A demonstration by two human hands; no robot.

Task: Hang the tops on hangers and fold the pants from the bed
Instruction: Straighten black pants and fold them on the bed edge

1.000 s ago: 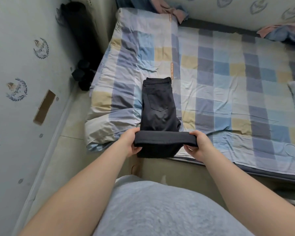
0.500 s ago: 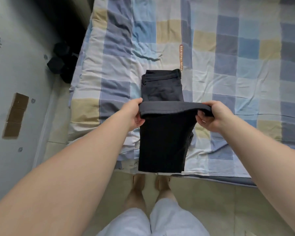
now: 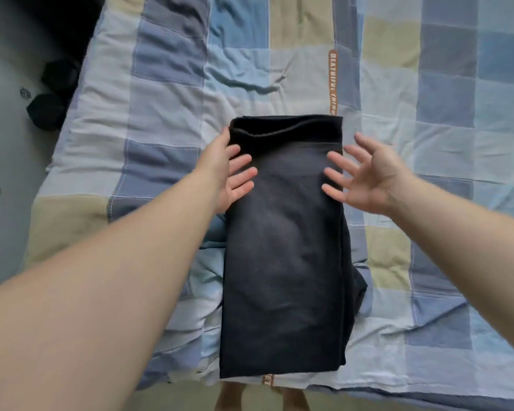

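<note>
Hands: left hand (image 3: 229, 170) is open, straight fingers lying on the left edge of the pants; right hand (image 3: 365, 176) is open and spread, fingertips over the right edge, contact unclear.
Pants (image 3: 285, 262): black, folded double, lying between both hands on the checked quilt (image 3: 161, 143).
Far hem (image 3: 285, 129): the top layer sits loose and gapes; left unpressed, it may well lift or slide back.
Side bulge (image 3: 358, 289): cloth pokes out beyond the right edge, so a further fold over it would likely come out crooked.
Near end: it lies at the quilt's very edge above the floor; a pull toward the body could drag the stack off.
Quilt surface: soft and wrinkled, so smoothing strokes might shift the stack instead of flattening it.
</note>
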